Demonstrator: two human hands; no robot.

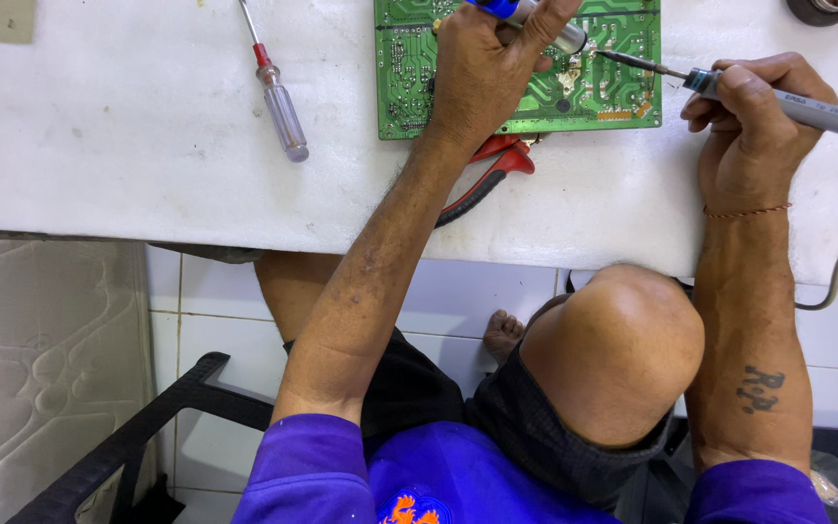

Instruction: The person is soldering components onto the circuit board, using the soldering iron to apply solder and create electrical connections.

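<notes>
Nearest the camera are purple sleeves and a bent bare knee (pixel 613 354), seen from above, with a bare foot on white floor tiles below it. Both forearms reach up to a white foam-topped table (pixel 147 126). The left hand (pixel 482 73) is closed around a blue and silver pen-shaped tool (pixel 535 17), resting on a green circuit board (pixel 521 63) at the table's far edge and hiding the board's middle. The right hand (pixel 754 121) grips a grey soldering iron (pixel 807 109); its dark tip points left and meets the board's right part beside the other tool. Its grey cord hangs off the table's right side. Red-handled pliers (pixel 497 170) lie half hidden under the left wrist. A screwdriver (pixel 278 97) with a clear handle lies well apart to the left. A black plastic chair arm shows bottom left.
</notes>
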